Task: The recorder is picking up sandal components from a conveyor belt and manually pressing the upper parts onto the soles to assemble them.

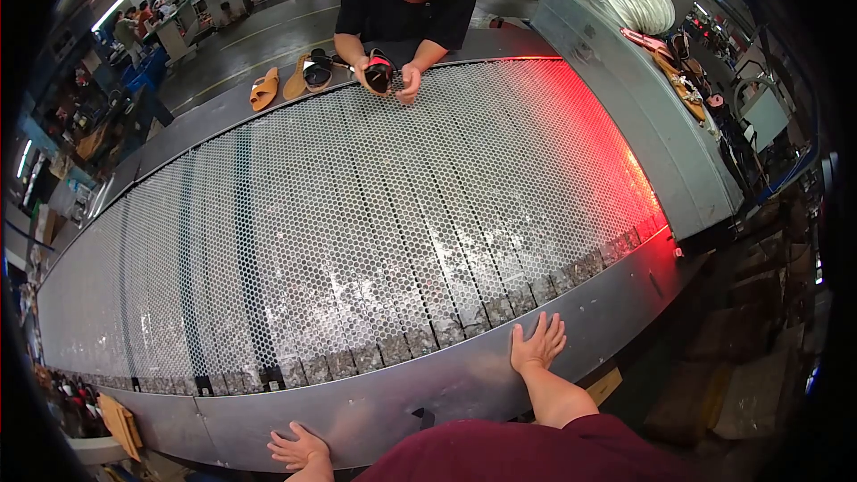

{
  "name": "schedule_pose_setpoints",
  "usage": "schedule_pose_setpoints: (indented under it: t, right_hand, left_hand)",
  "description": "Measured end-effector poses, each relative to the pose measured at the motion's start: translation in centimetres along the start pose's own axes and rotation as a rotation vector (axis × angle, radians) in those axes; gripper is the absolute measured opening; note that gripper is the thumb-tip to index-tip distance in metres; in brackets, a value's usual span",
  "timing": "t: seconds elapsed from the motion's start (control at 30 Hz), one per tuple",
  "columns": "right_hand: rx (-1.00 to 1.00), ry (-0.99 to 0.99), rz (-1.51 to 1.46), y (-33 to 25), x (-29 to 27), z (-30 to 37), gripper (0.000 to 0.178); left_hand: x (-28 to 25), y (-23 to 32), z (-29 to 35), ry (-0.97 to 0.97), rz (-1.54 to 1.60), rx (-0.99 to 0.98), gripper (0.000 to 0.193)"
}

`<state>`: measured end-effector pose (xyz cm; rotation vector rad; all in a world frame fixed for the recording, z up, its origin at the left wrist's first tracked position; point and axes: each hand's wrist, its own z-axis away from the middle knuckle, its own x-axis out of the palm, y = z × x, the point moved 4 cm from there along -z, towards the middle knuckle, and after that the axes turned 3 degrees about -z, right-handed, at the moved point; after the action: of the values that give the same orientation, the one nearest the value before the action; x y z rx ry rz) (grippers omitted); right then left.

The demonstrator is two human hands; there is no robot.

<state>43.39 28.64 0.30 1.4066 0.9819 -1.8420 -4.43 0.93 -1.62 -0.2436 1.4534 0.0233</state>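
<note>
My left hand [302, 448] rests on the smooth metal side rail [357, 419] with its fingers spread. Farther right along that same rail, my right hand [538, 343] lies flat, fingers apart, close to the belt's near edge. Neither hand holds anything. In front of me stretches a wide mesh conveyor belt [357, 205] with a honeycomb pattern, its surface bare of goods. Across it a person in a black shirt [407, 9] leans over the far rail, holding a dark sandal or shoe [378, 77] in both hands.
A tan slide sandal [264, 89] and a black-strapped sandal [316, 71] lie on the far rail. To the right stands a grey metal housing [638, 107], red light glowing at its mouth. Various items lie on top, beside a white flexible duct [629, 0].
</note>
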Motion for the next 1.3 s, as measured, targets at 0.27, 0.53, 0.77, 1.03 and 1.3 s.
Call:
schedule_pose_setpoints:
  t: [0.27,0.53,0.77,1.03,1.3]
  right_hand:
    - [0.004,-0.006,0.007,0.15,0.18,-0.08,0.077]
    - [-0.001,-0.010,0.009,0.00,0.05,-0.03,0.077]
    - [0.008,-0.018,0.011,0.08,0.16,-0.05,0.077]
    - [0.002,-0.009,0.016,0.26,0.38,-0.10,0.077]
    - [0.004,-0.002,0.018,0.28,0.37,-0.06,0.077]
  left_hand:
    - [0.01,0.05,0.00,-0.003,-0.007,-0.001,0.067]
    - [-0.25,0.04,0.14,-0.013,-0.008,-0.003,0.067]
    - [-0.56,0.24,0.26,-0.031,-0.012,0.000,0.067]
    - [-0.21,0.01,0.10,-0.014,-0.019,0.003,0.067]
    - [-0.24,0.06,0.12,-0.006,-0.009,0.001,0.067]
